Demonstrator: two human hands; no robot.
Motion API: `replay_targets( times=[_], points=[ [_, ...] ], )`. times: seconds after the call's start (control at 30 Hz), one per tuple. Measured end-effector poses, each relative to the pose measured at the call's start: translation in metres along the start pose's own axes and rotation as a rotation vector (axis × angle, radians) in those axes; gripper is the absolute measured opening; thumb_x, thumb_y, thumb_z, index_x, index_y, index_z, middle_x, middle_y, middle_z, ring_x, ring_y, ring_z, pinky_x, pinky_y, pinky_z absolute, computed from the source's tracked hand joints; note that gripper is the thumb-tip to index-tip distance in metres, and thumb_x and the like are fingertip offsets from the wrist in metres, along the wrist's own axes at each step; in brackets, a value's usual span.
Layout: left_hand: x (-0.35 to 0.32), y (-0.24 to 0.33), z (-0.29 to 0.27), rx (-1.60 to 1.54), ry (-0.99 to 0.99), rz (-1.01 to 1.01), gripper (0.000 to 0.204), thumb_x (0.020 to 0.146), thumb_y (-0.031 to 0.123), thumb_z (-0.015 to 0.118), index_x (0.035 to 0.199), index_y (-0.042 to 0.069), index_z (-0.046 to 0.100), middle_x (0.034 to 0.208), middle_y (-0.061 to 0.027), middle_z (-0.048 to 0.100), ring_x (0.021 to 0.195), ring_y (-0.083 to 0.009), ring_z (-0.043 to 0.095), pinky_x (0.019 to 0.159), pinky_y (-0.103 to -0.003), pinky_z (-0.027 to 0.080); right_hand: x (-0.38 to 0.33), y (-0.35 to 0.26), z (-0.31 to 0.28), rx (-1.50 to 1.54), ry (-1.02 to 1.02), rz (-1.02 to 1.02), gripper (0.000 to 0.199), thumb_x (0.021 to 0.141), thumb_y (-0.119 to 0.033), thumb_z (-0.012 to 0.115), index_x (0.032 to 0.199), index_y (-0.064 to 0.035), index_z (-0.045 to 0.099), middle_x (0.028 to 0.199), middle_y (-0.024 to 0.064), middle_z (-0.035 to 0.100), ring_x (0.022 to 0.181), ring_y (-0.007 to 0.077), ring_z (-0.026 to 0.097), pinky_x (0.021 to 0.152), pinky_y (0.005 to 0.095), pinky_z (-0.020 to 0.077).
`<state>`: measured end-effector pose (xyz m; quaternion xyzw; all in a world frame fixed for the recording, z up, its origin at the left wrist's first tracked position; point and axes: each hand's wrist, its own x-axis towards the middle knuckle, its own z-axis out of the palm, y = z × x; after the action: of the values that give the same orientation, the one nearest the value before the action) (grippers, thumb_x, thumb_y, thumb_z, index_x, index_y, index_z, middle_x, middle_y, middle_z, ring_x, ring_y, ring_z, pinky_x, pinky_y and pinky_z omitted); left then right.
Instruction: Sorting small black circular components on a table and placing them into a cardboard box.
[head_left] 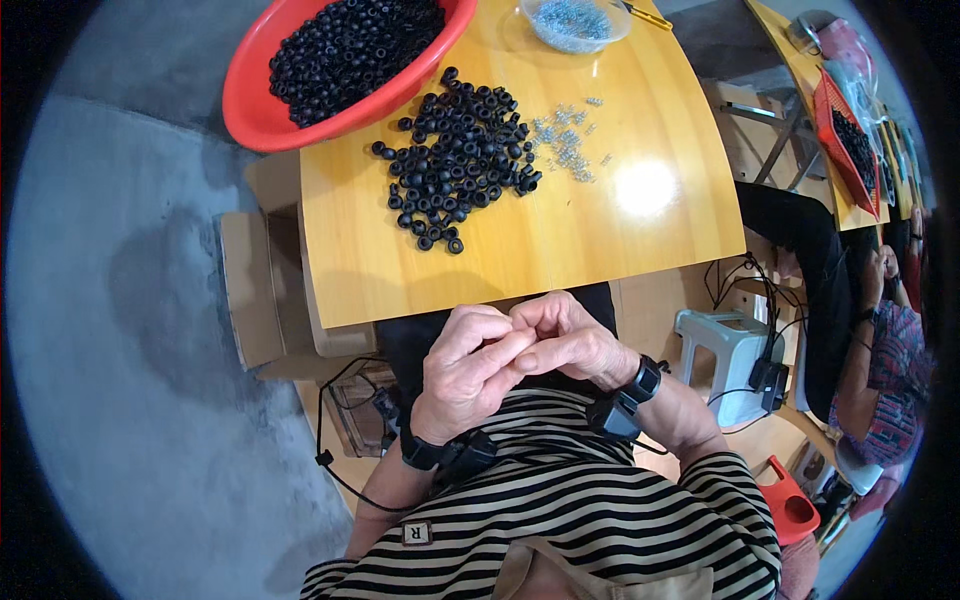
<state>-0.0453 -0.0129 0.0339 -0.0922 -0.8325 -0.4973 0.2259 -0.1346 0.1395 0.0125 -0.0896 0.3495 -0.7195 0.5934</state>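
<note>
My left hand (468, 365) and my right hand (570, 340) meet in front of my body, just off the table's near edge. The fingers of both are closed and pressed together at the tips. Whatever they pinch is hidden by the fingers. Beyond them on the yellow table (430, 290) lies a loose pile of small black ring-shaped parts (460, 160). To the right of that pile is a scatter of small metal springs (568, 140).
A red basin (240, 90) full of black parts overhangs the table's far left. A clear bowl (575, 25) of springs and a yellow-handled tool (648, 15) are at the back. Right of me stand a pale stool (722, 345) with cables and a co-worker (890, 350) at another table.
</note>
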Motion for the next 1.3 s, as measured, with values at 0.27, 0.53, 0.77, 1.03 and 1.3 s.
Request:
replay_targets(
  times=[0.27,0.53,0.77,1.03,1.3],
  points=[
    [0.003,0.003,0.003,0.032,-0.006,-0.067,0.038,0.061,-0.003,0.082,0.098,0.002,0.072,0.093,-0.0057,0.061,0.085,-0.0231,0.06,0.072,-0.031,0.051,-0.002,0.006,-0.002,-0.055,0.068,-0.163,0.018,0.079,-0.01,0.077,0.071,-0.0074,0.06,0.066,-0.0058,0.055,0.06,0.0021,0.045,0.055,0.0207,0.0311],
    [0.006,0.001,0.005,0.055,0.036,-0.036,0.034,0.064,0.003,0.082,0.096,0.002,0.072,0.093,-0.0059,0.063,0.085,-0.0242,0.061,0.072,-0.032,0.051,0.002,0.006,0.006,0.049,0.086,-0.17,0.017,0.081,-0.011,0.074,0.072,-0.0066,0.06,0.064,-0.0068,0.051,0.057,0.0018,0.04,0.051,0.0202,0.0272],
    [0.005,-0.004,0.0,-0.021,-0.005,-0.011,0.033,0.064,0.003,0.082,0.095,0.0,0.07,0.091,-0.0065,0.062,0.084,-0.0248,0.06,0.071,-0.033,0.051,-0.001,0.003,0.003,0.061,0.001,-0.051,0.021,0.082,-0.021,0.076,0.08,-0.0064,0.062,0.066,-0.0086,0.049,0.054,0.0,0.036,0.048,0.0191,0.0223],
    [0.004,-0.004,0.0,-0.044,-0.061,-0.013,0.031,0.065,0.004,0.083,0.092,0.0,0.068,0.093,-0.0067,0.061,0.083,-0.0247,0.059,0.071,-0.033,0.05,0.001,0.01,-0.004,0.069,-0.02,0.003,0.019,0.079,-0.019,0.076,0.082,-0.0037,0.064,0.063,-0.0085,0.047,0.052,0.0009,0.033,0.046,0.0207,0.0202],
    [-0.002,-0.01,0.0,0.003,0.01,-0.116,0.031,0.07,0.003,0.082,0.098,0.002,0.069,0.094,-0.0072,0.063,0.088,-0.0244,0.061,0.076,-0.033,0.051,0.009,0.013,0.0,0.174,0.072,-0.038,0.018,0.086,-0.013,0.069,0.074,-0.0058,0.057,0.061,-0.0068,0.045,0.048,0.0022,0.032,0.044,0.0221,0.019]
  ],
)
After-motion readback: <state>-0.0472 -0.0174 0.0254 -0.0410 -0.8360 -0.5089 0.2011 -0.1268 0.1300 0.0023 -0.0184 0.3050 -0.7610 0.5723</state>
